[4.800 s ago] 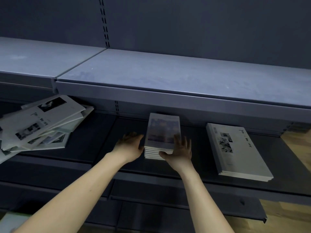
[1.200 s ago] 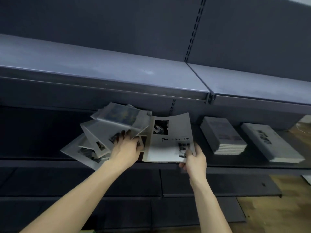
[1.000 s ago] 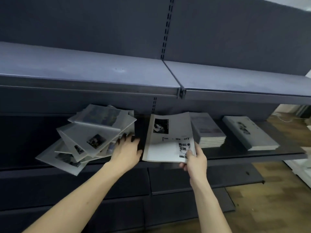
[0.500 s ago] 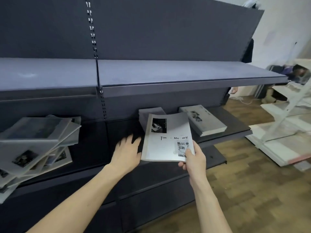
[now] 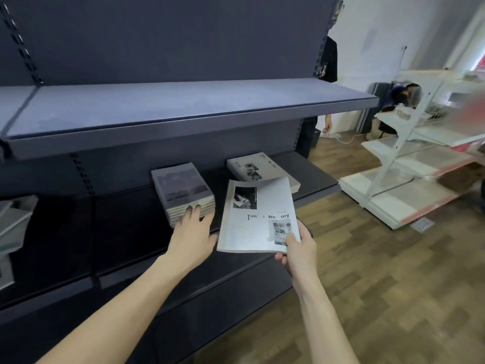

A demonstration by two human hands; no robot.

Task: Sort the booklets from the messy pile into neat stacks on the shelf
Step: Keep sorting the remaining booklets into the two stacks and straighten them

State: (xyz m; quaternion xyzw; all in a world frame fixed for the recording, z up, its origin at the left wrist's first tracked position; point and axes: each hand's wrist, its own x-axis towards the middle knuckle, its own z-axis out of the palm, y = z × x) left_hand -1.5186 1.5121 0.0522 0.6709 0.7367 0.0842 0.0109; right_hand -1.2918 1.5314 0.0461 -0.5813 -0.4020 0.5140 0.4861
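Note:
My right hand [image 5: 298, 252] grips the near right corner of a white booklet [image 5: 256, 218] titled "Time & Memory", held in the air in front of the lower shelf [image 5: 312, 177]. Behind it lies a neat stack of the same white booklets [image 5: 252, 168]. My left hand [image 5: 193, 236] is empty with fingers spread, its fingertips at the front of a neat stack of grey-covered booklets [image 5: 182, 191]. The messy pile [image 5: 13, 227] shows only partly at the left edge.
A bare upper shelf [image 5: 183, 109] overhangs the lower one. White shelving units [image 5: 409, 164] stand on the wooden floor to the right. Two people [image 5: 328, 61] are at the far end of the shelf.
The view swung right, so the messy pile slid to the left edge. My right hand carried the white booklet right, toward the white stack. My left hand moved to the grey stack.

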